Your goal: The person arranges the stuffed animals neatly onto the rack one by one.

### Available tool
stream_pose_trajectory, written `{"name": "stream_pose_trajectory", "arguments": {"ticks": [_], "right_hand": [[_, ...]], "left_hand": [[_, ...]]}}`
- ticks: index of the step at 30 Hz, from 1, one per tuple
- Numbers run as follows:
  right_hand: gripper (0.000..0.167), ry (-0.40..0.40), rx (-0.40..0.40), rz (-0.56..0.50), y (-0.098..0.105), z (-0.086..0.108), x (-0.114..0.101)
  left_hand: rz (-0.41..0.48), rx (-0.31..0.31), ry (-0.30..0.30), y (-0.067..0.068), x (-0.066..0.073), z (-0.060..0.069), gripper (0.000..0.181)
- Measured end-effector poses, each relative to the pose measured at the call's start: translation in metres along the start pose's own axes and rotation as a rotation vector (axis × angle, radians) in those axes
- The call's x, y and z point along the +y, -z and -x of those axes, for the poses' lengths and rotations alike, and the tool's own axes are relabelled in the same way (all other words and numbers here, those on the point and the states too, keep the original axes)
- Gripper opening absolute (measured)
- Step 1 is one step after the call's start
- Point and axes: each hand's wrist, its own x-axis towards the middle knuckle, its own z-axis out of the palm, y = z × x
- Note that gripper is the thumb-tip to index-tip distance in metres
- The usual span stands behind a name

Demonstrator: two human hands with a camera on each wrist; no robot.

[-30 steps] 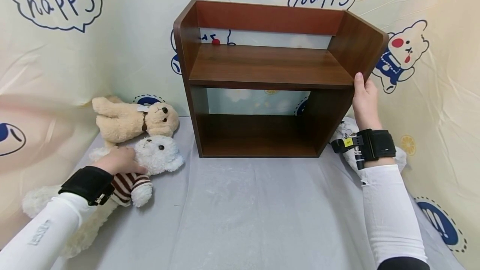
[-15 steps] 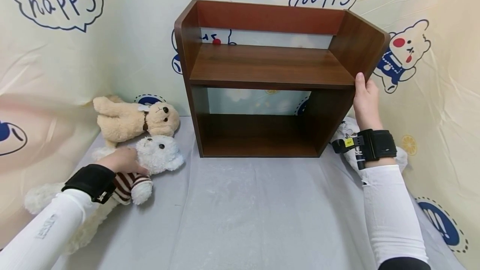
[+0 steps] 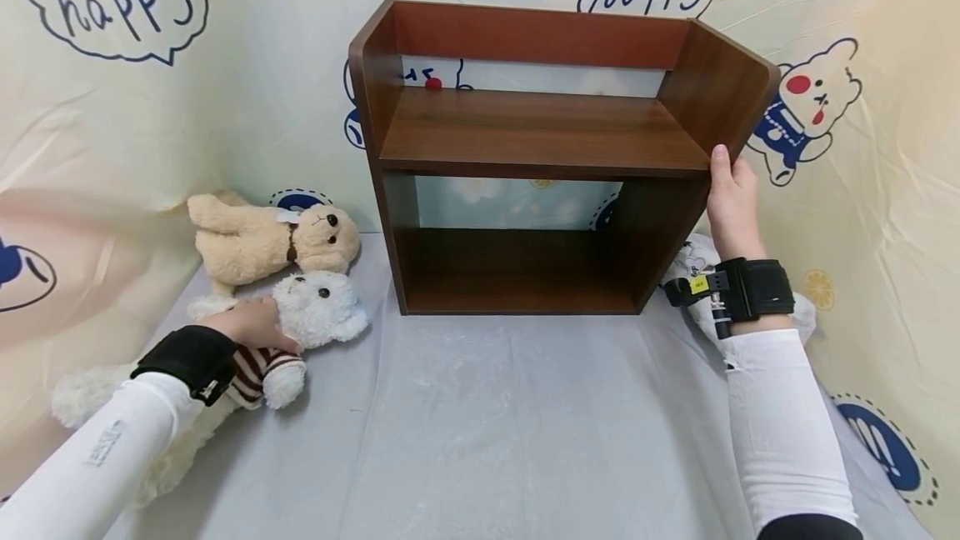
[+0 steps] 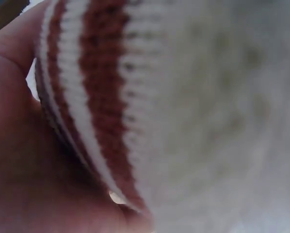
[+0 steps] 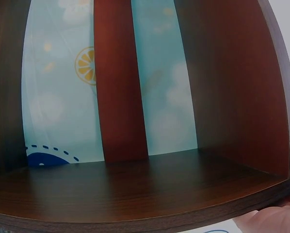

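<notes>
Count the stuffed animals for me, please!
3, it seems: a tan one lying left of the bookshelf, a white one in stripes gripped by the left hand, and a whitish one partly hidden behind the right wristband. More could be hidden.

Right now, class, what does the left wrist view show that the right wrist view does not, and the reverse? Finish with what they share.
Only the left wrist view: the left hand against a striped knit top, with a blurred pale surface beside it.

Only the right wrist view: the shelf's interior, the right hand and an orange-slice print.

Shared: part of a bare hand, and something brown; the left wrist view's brown corner may be shelf.
</notes>
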Motion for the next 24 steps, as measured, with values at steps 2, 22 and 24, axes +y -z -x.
{"name": "stream_pose_trajectory", "arguments": {"ticks": [2,22,24], "right_hand": [[0.062,0.000,0.000,0.002,-0.0001,0.0000,0.0001],[0.063,-0.007,0.000,0.020,0.0016,-0.0018,0.0005],[0.063,-0.005,0.003,0.019,0.0015,-0.0016,0.0005]], "left_hand": [[0.001,-0.007,0.004,0.0001,-0.0015,-0.0012,0.070],[0.028,-0.077,0.060,0.0005,-0.0025,-0.0093,0.076],[0.022,-0.059,0.047,-0.0003,-0.0028,-0.0096,0.074]]}}
